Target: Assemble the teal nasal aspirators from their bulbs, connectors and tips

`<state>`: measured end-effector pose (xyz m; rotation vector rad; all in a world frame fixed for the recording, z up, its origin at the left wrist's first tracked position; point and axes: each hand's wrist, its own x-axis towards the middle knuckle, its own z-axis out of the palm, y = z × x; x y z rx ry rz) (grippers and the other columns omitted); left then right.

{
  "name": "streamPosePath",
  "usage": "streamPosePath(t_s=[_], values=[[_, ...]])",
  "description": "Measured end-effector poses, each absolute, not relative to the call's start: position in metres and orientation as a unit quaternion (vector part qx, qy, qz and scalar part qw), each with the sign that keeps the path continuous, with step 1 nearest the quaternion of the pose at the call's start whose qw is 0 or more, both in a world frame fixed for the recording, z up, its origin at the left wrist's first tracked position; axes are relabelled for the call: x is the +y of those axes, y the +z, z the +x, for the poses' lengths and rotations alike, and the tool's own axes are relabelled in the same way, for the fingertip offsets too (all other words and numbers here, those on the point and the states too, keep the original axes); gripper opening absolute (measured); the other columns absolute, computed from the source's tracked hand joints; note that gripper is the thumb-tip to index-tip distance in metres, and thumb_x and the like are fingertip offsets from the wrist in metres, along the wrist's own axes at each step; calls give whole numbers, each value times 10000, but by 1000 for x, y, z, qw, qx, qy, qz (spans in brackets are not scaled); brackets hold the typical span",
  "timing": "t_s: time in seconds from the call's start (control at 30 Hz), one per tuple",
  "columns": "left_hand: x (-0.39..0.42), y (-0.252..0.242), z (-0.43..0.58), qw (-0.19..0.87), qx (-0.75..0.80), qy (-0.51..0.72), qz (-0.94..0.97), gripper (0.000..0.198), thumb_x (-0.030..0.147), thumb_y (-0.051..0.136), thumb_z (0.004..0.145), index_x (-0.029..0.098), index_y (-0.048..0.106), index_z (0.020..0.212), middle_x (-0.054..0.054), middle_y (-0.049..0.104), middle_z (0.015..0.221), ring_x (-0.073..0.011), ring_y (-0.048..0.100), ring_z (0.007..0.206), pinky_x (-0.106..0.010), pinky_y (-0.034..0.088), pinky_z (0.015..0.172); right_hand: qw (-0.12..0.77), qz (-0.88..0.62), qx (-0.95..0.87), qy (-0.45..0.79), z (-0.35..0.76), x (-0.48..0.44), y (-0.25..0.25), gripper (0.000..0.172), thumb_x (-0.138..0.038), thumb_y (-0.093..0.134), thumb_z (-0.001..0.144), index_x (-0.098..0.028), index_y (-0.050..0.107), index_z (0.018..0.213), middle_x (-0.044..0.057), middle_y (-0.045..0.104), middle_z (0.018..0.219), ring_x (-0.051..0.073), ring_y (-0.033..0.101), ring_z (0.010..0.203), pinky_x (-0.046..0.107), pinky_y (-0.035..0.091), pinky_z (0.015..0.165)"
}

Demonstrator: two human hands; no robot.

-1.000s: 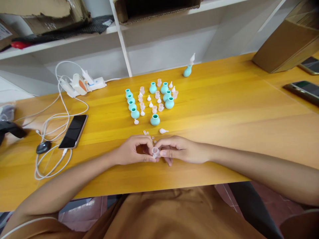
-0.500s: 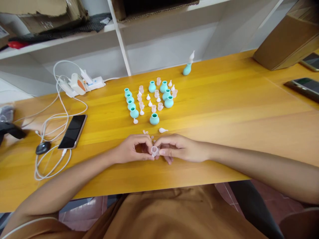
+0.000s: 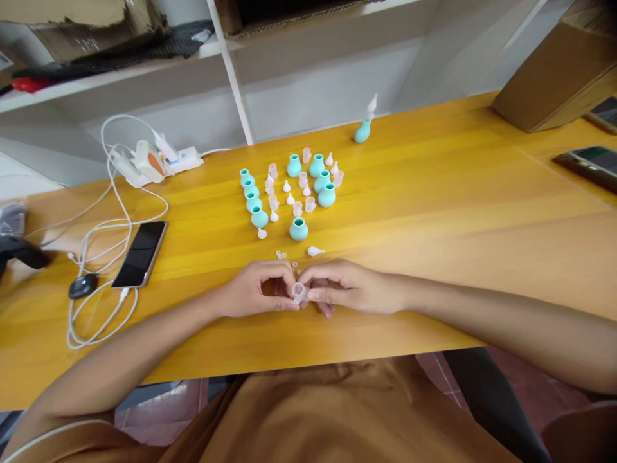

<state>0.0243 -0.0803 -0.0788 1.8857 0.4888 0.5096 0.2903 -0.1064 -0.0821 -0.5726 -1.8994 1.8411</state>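
Over a yellow wooden table (image 3: 434, 225) backed by white shelving (image 3: 234, 83), both hands (image 3: 361, 290) pinch a small translucent cup (image 3: 298, 293).

Single head-worn view, looking forward and down, near the wooden desk (image 3: 434, 218), shelving (image 3: 232, 78) beyond it

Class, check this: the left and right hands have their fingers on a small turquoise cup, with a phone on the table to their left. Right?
The colour is wrong: the head view shows the left hand and right hand with fingers on a small cup that is translucent and whitish. The phone is on the table to their left.
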Motion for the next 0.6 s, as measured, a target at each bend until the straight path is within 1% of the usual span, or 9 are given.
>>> streamPosePath(t_s=[0.1,0.23,0.3,0.47,0.6], values=[[-81,-78,25,532,208,216,792,221,349,836,947,175,702,917,-40,711,891,-147,643,811,-278,515,764,215,-206,-687,663,290,-106,-82,285,-418,584,1122,-157,666,1203,41,720,975,91,685,703,241,583,704],[-82,-77,25,532,214,212,792,246,366,815,961,168,680,903,-36,688,883,-149,631,815,-281,507,772,223,-202,-704,643,290,-106,-82,265,-391,582,1124,-148,663,1195,7,688,861,93,679,684,232,574,696],[-83,-76,26,530,212,210,794,242,361,799,973,169,670,902,-36,685,884,-151,630,820,-287,508,786,226,-201,-710,635,290,-106,-83,263,-383,586,1123,-144,660,1205,1,679,841,98,682,683,232,573,687],[-85,-74,28,516,206,215,803,188,305,774,985,176,661,906,-44,712,904,-159,648,838,-298,519,801,225,-203,-718,627,291,-105,-82,258,-375,566,1132,-145,661,1198,-1,672,821,100,679,683,231,574,680],[-85,-76,29,477,199,272,811,143,243,813,944,177,688,919,-39,719,883,-144,646,792,-275,516,751,236,-209,-712,627,290,-106,-82,275,-395,560,1135,-147,654,1208,12,693,871,94,677,681,232,585,676]])
